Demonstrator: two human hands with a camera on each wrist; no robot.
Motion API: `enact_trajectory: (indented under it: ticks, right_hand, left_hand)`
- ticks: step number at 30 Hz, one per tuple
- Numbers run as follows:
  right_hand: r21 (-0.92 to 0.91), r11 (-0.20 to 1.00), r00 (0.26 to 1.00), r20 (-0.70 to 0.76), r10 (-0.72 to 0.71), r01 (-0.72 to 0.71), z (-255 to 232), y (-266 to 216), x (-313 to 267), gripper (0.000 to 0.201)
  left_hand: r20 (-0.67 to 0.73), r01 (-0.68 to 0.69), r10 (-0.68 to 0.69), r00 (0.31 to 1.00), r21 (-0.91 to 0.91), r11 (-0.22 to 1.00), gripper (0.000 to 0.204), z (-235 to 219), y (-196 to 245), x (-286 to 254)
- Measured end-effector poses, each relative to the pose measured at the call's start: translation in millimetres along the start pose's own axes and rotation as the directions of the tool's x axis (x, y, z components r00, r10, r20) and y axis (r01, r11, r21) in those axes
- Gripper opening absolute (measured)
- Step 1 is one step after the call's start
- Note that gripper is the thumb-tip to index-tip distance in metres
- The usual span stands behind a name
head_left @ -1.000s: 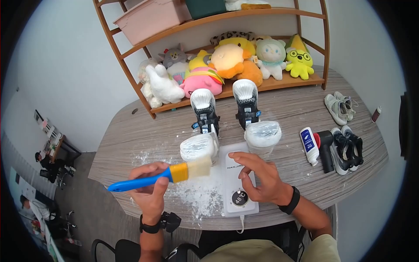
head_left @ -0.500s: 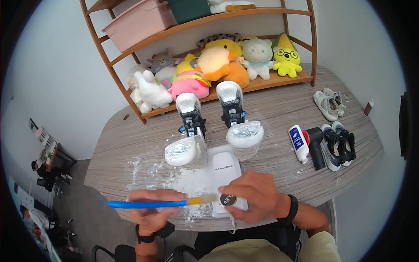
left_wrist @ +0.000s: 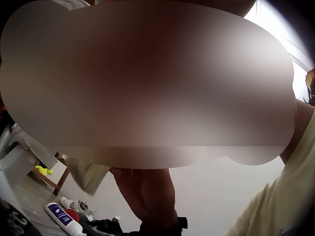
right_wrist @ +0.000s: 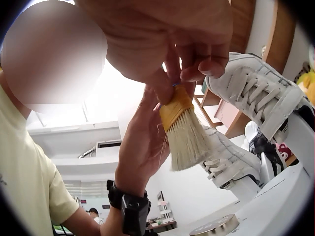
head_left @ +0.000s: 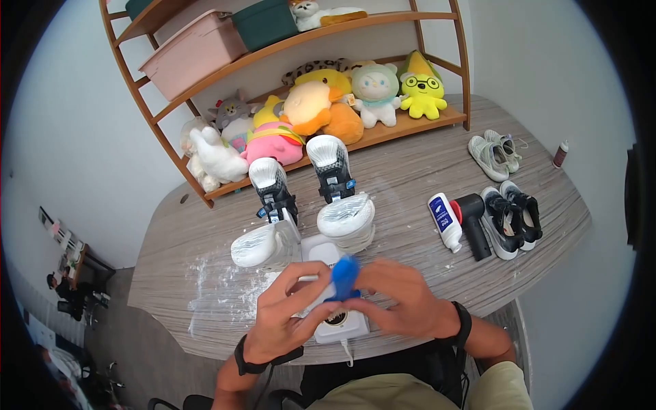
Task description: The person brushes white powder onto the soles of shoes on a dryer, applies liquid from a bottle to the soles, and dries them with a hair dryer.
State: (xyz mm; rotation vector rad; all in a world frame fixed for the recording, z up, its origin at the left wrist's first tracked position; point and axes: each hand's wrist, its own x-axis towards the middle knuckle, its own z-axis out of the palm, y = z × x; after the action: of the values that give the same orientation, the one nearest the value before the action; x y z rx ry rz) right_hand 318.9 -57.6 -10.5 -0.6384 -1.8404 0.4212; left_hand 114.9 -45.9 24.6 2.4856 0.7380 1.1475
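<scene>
Both hands meet over the front of the white shoe dryer (head_left: 339, 328). Between them a brush (head_left: 345, 275) stands on end, blue handle up. In the right wrist view its yellow ferrule and pale bristles (right_wrist: 186, 135) point down. My right hand (head_left: 403, 301) pinches the brush at the ferrule, and my left hand (head_left: 287, 314) grips it from the other side. Two white sneakers (head_left: 263, 244) (head_left: 345, 215) sit on the dryer's posts just beyond the hands. The left wrist view is mostly blurred out.
White powder (head_left: 219, 287) lies scattered on the grey wood table (head_left: 410, 184) left of the dryer. To the right lie a white bottle (head_left: 445, 220), a black handheld device (head_left: 473, 232), black sneakers (head_left: 511, 217) and pale sneakers (head_left: 493, 154). A wooden shelf (head_left: 383, 133) of plush toys stands behind.
The brush went from lying level in my left hand over the powder to standing upright between both hands. My right hand left the dryer's top and took hold of the brush.
</scene>
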Motion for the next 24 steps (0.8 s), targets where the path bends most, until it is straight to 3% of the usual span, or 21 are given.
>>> enact_trajectory:
  ticks: [1,2,3,6,9,13,16,19,22,24]
  right_hand:
    - [0.061,0.994,0.996,-0.003,0.093,-0.092,-2.6,0.1,-1.4,0.025]
    - [0.12,0.976,0.983,-0.002,0.183,-0.181,-5.5,0.0,-3.0,0.023]
    - [0.179,0.947,0.962,0.003,0.271,-0.267,-7.9,0.5,-4.3,0.022]
    - [0.369,0.897,0.959,-0.052,0.28,-0.242,-11.5,2.6,-7.8,0.019]
    - [0.44,0.881,0.924,-0.235,0.302,-0.176,-10.6,8.3,-11.8,0.02]
    - [0.615,0.775,0.843,-0.335,0.42,-0.142,-25.9,15.5,-10.6,0.023]
    - [0.687,0.721,0.818,-0.363,0.447,-0.089,-36.1,28.6,-10.2,0.025]
    - [0.795,0.588,0.836,-0.216,0.505,-0.151,-40.1,39.6,-2.3,0.024]
    - [0.809,0.514,0.742,-0.154,0.653,-0.284,-44.9,59.3,9.6,0.022]
    - [0.747,0.586,0.665,-0.268,0.697,-0.313,-49.6,84.4,12.6,0.022]
  left_hand:
    - [-0.037,0.005,-0.005,0.999,0.012,1.0,0.043,2.4,1.0,1.9]
    - [0.076,-0.02,0.016,0.997,0.056,0.998,0.066,2.5,-5.6,-1.1]
    - [0.095,-0.005,0.0,0.995,0.056,0.998,0.073,9.6,-6.8,-2.2]
    - [0.141,0.014,-0.018,0.99,0.029,0.999,0.101,43.3,-12.6,-14.8]
    - [0.229,0.033,-0.074,0.971,0.178,0.983,0.101,47.6,-5.8,-16.8]
    - [0.286,-0.097,-0.018,0.958,0.385,0.918,0.067,47.4,-12.8,-25.1]
    - [0.066,-0.153,0.14,0.988,0.264,0.952,0.048,32.9,-11.3,-30.6]
    - [-0.13,-0.146,0.206,0.97,0.366,0.919,0.049,22.0,-2.5,-8.7]
    - [-0.167,-0.05,0.126,0.978,0.399,0.916,0.051,22.9,-9.6,14.5]
    - [-0.18,-0.034,0.11,0.977,0.379,0.925,0.057,25.3,-14.8,23.3]
